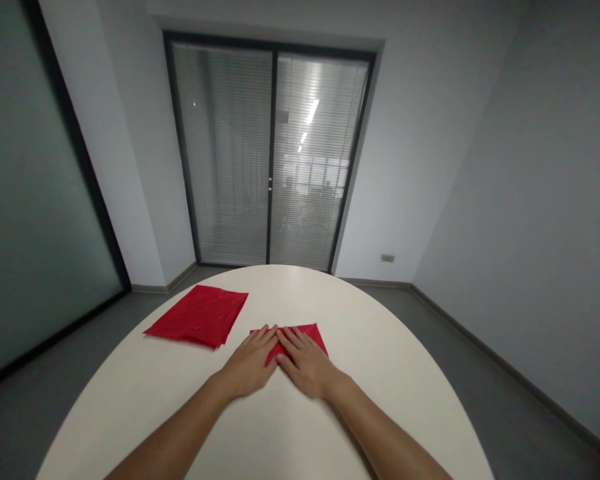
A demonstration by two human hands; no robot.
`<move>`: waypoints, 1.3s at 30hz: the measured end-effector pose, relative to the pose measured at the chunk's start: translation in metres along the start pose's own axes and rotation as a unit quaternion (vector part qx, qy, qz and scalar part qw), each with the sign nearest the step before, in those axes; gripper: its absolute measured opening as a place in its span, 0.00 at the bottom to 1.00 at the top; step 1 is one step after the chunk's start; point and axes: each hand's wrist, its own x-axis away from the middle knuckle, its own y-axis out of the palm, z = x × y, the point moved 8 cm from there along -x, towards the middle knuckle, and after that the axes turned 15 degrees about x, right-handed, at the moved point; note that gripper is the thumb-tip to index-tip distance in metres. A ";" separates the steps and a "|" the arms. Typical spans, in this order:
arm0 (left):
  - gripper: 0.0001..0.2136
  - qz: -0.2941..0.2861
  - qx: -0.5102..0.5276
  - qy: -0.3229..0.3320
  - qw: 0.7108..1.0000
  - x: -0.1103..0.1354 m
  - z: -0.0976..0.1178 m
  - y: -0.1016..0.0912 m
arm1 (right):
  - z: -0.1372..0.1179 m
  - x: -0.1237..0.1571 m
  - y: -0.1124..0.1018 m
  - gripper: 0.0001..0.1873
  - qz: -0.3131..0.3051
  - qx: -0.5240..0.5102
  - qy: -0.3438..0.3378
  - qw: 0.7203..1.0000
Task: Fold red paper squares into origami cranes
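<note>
A small folded piece of red cloth or plastic sheet (311, 330) lies flat on the table in front of me, partly covered by both hands. My left hand (253, 363) rests on its left side with the fingers stretched out. On its right side my right hand (305, 365) lies flat, fingers extended, its thumb close to the left hand. The hands nearly meet over the middle of the red piece. A larger red folded sheet (197, 315), creased and layered at its near corner, lies to the left, beyond my left hand and untouched.
The round cream table (380, 373) fills the lower view, its curved edge on both sides. Beyond it stand glass doors (270, 160) with blinds in a dark frame. A frosted glass panel (35, 193) is at the left, and a wall socket (387, 258) sits low on the wall.
</note>
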 end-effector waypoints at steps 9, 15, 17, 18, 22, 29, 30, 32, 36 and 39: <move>0.28 0.064 -0.077 -0.096 0.990 0.004 -0.015 -0.004 | 0.056 0.006 0.005 0.42 -0.053 0.044 0.131 0.989; 0.26 0.110 -0.039 0.021 0.993 0.003 0.020 -0.014 | 0.051 0.006 -0.002 0.42 -0.034 0.061 0.145 0.987; 0.24 0.074 -0.001 0.030 0.997 0.002 0.021 -0.007 | 0.050 0.006 -0.003 0.43 -0.033 0.061 0.142 0.987; 0.25 0.062 0.005 0.020 0.998 0.002 0.018 -0.003 | 0.050 0.006 -0.003 0.43 -0.035 0.061 0.141 0.987; 0.27 0.067 -0.020 -0.042 0.997 0.002 0.003 0.003 | 0.050 0.008 -0.003 0.47 -0.052 0.064 0.141 0.987; 0.28 0.058 -0.035 -0.056 0.996 0.002 0.002 -0.001 | 0.031 0.013 -0.018 0.46 -0.004 0.057 0.035 0.998; 0.28 0.053 -0.035 -0.055 0.996 0.002 0.002 0.000 | 0.027 0.013 -0.017 0.46 -0.011 0.047 0.008 0.999; 0.28 0.046 -0.038 -0.055 0.997 0.002 0.001 0.001 | 0.025 0.014 -0.011 0.46 -0.045 0.027 -0.013 0.999; 0.28 0.059 -0.062 -0.097 0.992 0.004 -0.012 -0.002 | 0.029 0.016 -0.002 0.47 -0.086 0.005 0.010 0.996; 0.28 0.092 -0.087 -0.156 0.980 0.008 -0.021 -0.011 | 0.029 0.016 0.000 0.47 -0.091 0.002 0.019 0.996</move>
